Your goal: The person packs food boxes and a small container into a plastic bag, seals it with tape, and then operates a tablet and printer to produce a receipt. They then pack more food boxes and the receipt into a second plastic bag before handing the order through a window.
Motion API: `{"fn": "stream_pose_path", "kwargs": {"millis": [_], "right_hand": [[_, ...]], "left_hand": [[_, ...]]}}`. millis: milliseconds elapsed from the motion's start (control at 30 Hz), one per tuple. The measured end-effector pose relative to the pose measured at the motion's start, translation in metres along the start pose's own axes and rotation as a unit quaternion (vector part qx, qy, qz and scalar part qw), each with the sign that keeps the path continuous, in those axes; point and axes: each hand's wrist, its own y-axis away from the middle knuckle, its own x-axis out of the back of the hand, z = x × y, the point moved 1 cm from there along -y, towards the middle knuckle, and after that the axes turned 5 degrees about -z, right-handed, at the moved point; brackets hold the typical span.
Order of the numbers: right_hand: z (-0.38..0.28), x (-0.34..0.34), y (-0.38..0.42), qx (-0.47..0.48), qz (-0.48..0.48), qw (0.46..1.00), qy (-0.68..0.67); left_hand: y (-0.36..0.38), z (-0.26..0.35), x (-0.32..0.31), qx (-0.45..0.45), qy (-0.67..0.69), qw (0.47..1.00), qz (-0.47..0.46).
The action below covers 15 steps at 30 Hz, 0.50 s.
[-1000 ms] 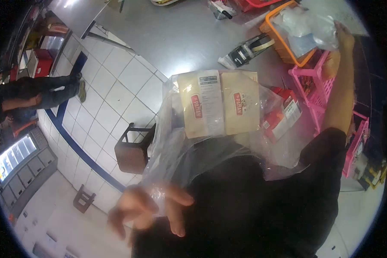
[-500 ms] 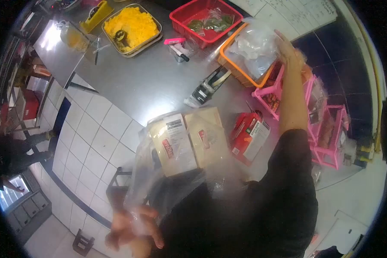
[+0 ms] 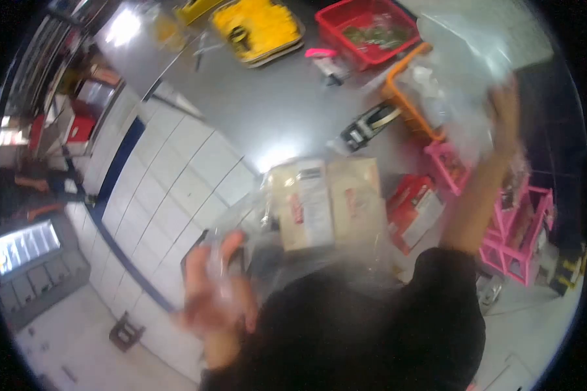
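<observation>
Two cream-coloured packs (image 3: 304,212) with red labels lie side by side at the table's near edge, inside or under a clear plastic bag (image 3: 257,251). My left hand (image 3: 218,287), blurred, has its fingers curled around a bunched edge of that bag, left of the packs. My right hand (image 3: 504,117) is stretched out to the far right, gripping a large sheet-like clear plastic bag (image 3: 466,49) above the orange basket (image 3: 404,98). Its fingertips are smeared by motion. Crumpled clear plastic also fills the basket.
A tape dispenser (image 3: 370,127) and a red box (image 3: 414,212) stand on the steel table (image 3: 261,111). Behind are a red basket (image 3: 336,39) and a tray of yellow shreds (image 3: 257,29). Pink baskets (image 3: 518,228) line the right. Another person (image 3: 29,195) is at far left.
My right hand has drawn the clear plastic up and outward from the orange basket. My left hand has moved up, closer to the packs. The whole view has shifted.
</observation>
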Motion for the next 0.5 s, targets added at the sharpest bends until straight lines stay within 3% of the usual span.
{"fn": "stream_pose_path", "kwargs": {"millis": [67, 100, 167, 200, 267, 333, 367, 400, 467, 500], "right_hand": [[0.008, -0.052, 0.134, -0.048, -0.041, 0.997, 0.051], [-0.004, -0.089, 0.144, -0.037, -0.221, 0.962, 0.156], [-0.027, -0.16, 0.167, 0.095, -0.558, 0.776, 0.278], [-0.007, -0.184, 0.192, 0.072, -0.578, 0.751, 0.312], [0.043, -0.219, 0.227, 0.097, -0.626, 0.65, 0.42], [0.076, -0.25, 0.238, 0.004, -0.672, 0.568, 0.476], [0.118, -0.254, 0.267, 0.003, -0.666, 0.57, 0.481], [0.172, -0.256, 0.302, -0.032, -0.591, 0.653, 0.473], [0.184, -0.257, 0.311, -0.061, -0.507, 0.726, 0.461], [0.149, -0.254, 0.297, -0.053, -0.572, 0.682, 0.453]], "left_hand": [[0.004, 0.001, 0.001, -0.017, -0.008, 0.999, 0.044], [0.005, 0.002, 0.002, -0.037, 0.012, 0.996, 0.082], [0.007, 0.005, -0.003, -0.038, 0.019, 0.994, 0.098], [0.01, 0.007, 0.0, -0.037, 0.021, 0.995, 0.091], [0.018, 0.01, 0.005, -0.005, -0.049, 0.999, -0.002], [0.027, 0.012, -0.004, 0.012, -0.054, 0.998, 0.001], [0.03, 0.014, -0.004, 0.038, -0.075, 0.996, 0.006], [0.034, 0.016, -0.004, 0.061, -0.096, 0.993, 0.011], [0.04, 0.023, -0.004, 0.066, -0.111, 0.992, 0.012], [0.042, 0.027, -0.004, 0.087, -0.127, 0.988, 0.01]]}}
